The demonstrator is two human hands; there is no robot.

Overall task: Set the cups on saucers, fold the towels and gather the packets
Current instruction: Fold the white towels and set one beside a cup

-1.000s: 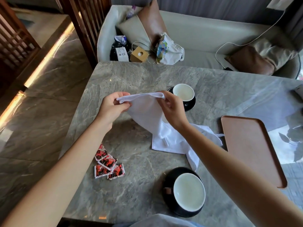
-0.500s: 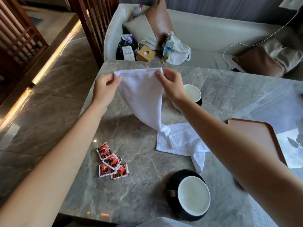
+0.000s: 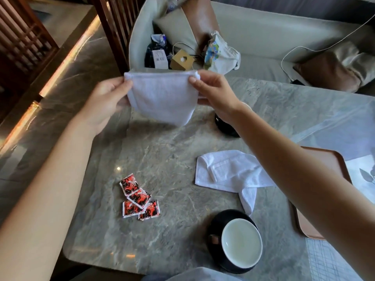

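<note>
You hold a plain white cloth towel (image 3: 162, 98); the crumpled white cloth towel (image 3: 227, 173) is likewise unpatterned, on a grey marble table (image 3: 162, 155) veined paler grey and tan. The square foil packets (image 3: 140, 197) are red and black with white edges. The round cup (image 3: 241, 242) is pale cream inside, its round saucer (image 3: 215, 222) black, the rounded tray (image 3: 305, 227) pinkish brown.

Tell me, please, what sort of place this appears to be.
Probably a hotel lounge or guest suite: a marble-topped table with a cup on a black saucer, red packets and white hand towels, and a curved sofa with cushions behind it.
</note>
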